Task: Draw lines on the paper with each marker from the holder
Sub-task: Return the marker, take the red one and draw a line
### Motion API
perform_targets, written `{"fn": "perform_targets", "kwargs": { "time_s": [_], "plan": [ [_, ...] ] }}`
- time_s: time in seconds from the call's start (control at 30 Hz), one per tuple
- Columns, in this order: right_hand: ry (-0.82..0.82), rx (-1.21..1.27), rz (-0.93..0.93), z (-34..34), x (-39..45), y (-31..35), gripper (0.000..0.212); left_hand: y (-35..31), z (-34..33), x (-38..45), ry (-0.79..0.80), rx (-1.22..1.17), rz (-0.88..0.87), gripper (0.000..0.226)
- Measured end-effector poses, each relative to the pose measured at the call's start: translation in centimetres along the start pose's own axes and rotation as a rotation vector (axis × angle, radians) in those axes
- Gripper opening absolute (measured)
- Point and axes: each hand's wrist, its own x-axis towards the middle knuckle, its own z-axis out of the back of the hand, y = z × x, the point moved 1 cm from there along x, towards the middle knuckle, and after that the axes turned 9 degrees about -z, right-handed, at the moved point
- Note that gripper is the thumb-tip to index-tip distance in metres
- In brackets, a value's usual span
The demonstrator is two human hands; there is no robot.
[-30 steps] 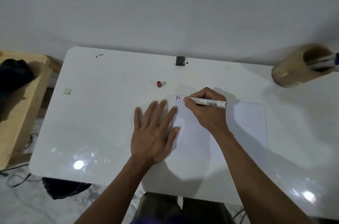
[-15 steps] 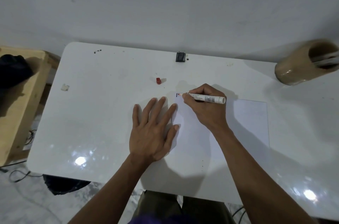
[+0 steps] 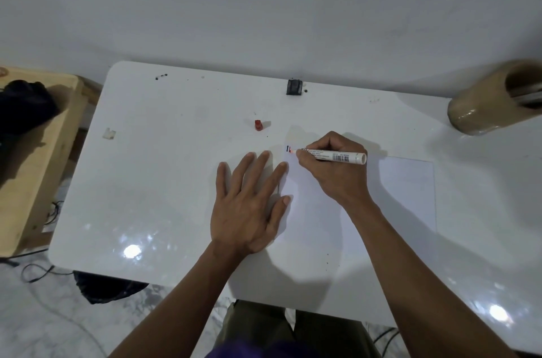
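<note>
A white sheet of paper (image 3: 404, 199) lies on the white table (image 3: 164, 175). My right hand (image 3: 334, 172) grips a white marker (image 3: 337, 156) with its red tip touching the paper's top left corner, beside a short dark blue line (image 3: 287, 148). My left hand (image 3: 249, 205) lies flat with fingers spread on the paper's left edge. The red marker cap (image 3: 258, 125) stands on the table beyond my left hand. The tan holder (image 3: 495, 99) sits at the far right with markers inside, partly cut off by the frame.
A small black object (image 3: 294, 87) sits at the table's far edge by the wall. A wooden stand (image 3: 38, 158) with a dark cloth (image 3: 23, 105) is to the left. A scrap of tape (image 3: 109, 133) lies on the table's left part. Cables run on the floor.
A short red mark has appeared beside the blue line under the marker tip. My left hand has stayed flat on the paper. The view shifted slightly.
</note>
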Motion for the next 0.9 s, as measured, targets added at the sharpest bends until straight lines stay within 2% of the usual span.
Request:
{"fn": "perform_targets", "kwargs": {
  "time_s": [0.43, 0.67, 0.73, 0.8, 0.87, 0.9],
  "plan": [
    [0.015, 0.000, -0.040, 0.1, 0.1, 0.2, 0.019, 0.0, -0.3, 0.0, -0.011, -0.007, 0.004, 0.059],
    [0.084, 0.381, -0.280, 1.9, 0.1, 3.3, 0.028, -0.1, 0.5, -0.1, 0.039, -0.116, 0.027, 0.058],
    [0.084, 0.464, -0.270, 2.8, -0.4, 4.5, 0.029, -0.2, 1.3, 0.1, -0.035, -0.231, 0.085, 0.058],
    [0.089, 0.543, -0.258, 3.7, -1.1, 5.6, 0.028, 0.0, 2.7, 1.0, -0.190, -0.361, 0.205, 0.053],
    [0.098, 0.589, -0.253, 4.4, -1.8, 6.3, 0.024, 0.5, 4.2, 2.8, -0.301, -0.392, 0.297, 0.047],
    [0.099, 0.599, -0.257, 4.6, -2.2, 6.5, 0.021, 0.8, 4.9, 3.9, -0.309, -0.379, 0.313, 0.046]
  ]
}}
